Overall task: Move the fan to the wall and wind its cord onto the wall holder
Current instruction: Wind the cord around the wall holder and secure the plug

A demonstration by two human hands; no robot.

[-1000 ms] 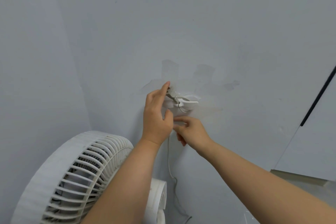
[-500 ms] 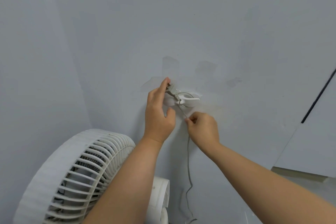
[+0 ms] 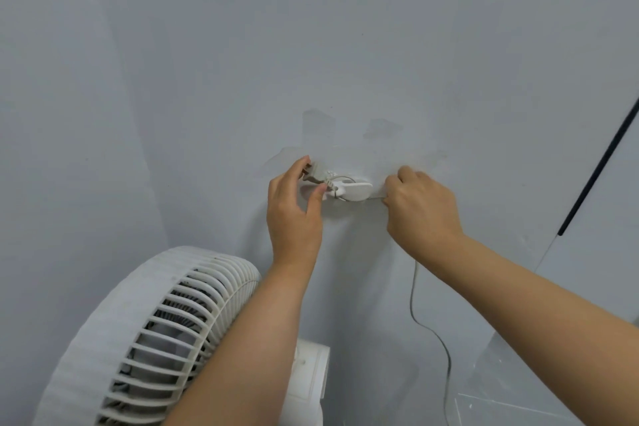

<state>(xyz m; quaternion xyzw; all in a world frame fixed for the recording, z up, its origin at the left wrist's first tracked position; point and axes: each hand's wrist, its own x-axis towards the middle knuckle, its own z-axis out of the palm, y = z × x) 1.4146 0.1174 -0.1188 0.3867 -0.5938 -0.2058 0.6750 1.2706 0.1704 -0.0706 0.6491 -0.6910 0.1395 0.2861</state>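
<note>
A white fan (image 3: 148, 339) stands at the lower left, close to the grey wall. A small white holder (image 3: 352, 191) is fixed to the wall at mid-height. My left hand (image 3: 294, 214) pinches the cord's plug (image 3: 315, 174) against the holder's left end. My right hand (image 3: 420, 207) is just right of the holder and grips the thin cord (image 3: 413, 301), pulling it taut sideways from the holder. The rest of the cord hangs below my right hand toward the floor. One loop of cord lies over the holder.
The wall corner runs down the left side behind the fan. A white panel with a dark vertical strip (image 3: 598, 166) stands at the right. A clear plastic item (image 3: 511, 387) sits at the lower right by the hanging cord.
My right hand moved from below the holder up and to its right, carrying the cord with it. My left hand kept the plug at the holder.
</note>
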